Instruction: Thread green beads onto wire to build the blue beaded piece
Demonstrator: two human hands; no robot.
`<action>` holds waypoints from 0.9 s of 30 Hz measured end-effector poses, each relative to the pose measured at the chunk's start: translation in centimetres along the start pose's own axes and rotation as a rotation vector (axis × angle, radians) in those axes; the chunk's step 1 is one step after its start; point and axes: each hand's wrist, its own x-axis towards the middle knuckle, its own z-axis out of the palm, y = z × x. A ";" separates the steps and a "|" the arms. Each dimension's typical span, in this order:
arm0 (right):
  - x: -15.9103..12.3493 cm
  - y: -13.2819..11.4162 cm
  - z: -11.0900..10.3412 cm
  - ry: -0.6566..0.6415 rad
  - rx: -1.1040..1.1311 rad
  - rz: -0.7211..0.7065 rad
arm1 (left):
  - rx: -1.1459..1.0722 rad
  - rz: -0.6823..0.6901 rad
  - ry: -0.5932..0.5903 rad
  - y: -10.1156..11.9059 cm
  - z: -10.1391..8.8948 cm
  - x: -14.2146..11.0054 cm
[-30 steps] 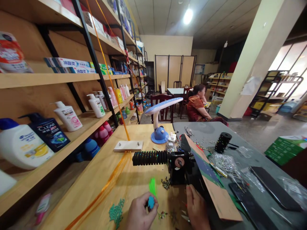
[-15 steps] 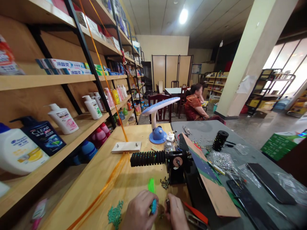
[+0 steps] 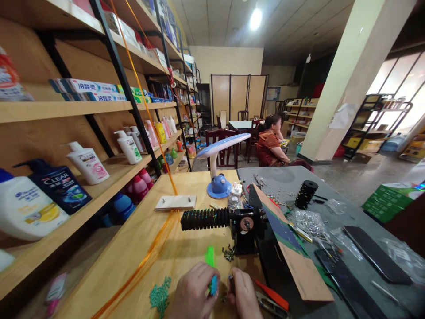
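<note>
My left hand [image 3: 195, 290] is closed, pinching a small blue piece [image 3: 213, 285] with a bit of green beside it; its exact kind does not show. Close by on the right, my right hand [image 3: 245, 293] is closed too, with a small dark thing [image 3: 231, 280] at its fingertips that I cannot make out. A gap separates the two hands. Just beyond them lies a bright green strip [image 3: 210, 256]. Small dark metal parts [image 3: 228, 253] form a little heap near it. Left of my left hand is a pile of small teal pieces [image 3: 160, 296].
A black ribbed roller [image 3: 206, 219] on a black machine [image 3: 245, 230] stands ahead. Orange threads [image 3: 151, 254] run under a white plate [image 3: 175, 202]. Red-handled pliers [image 3: 274, 296] lie at right, near a cardboard strip [image 3: 299, 270]. Behind are a blue lamp [image 3: 219, 186] and a seated person [image 3: 268, 144].
The view has shifted very slightly. Both hands stay in almost the same place, with only small movement at the fingers.
</note>
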 end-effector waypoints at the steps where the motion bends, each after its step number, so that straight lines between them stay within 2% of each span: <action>1: 0.0 -0.1 -0.1 -0.012 -0.014 0.003 | 0.001 0.001 0.003 0.0 0.0 0.0; 5: -0.1 -1.0 -0.4 -0.021 0.003 0.023 | 0.003 -0.002 0.007 0.1 0.0 0.1; 11: 0.3 -2.6 -1.1 -0.004 0.179 0.160 | 0.013 0.000 0.004 0.3 -0.1 0.2; 21: 0.4 -1.9 -1.0 0.020 0.223 0.171 | -0.002 -0.014 0.009 0.3 0.4 0.3; 27: 0.4 -2.8 -1.8 0.021 0.242 0.143 | -0.057 -0.037 0.023 0.1 0.5 0.0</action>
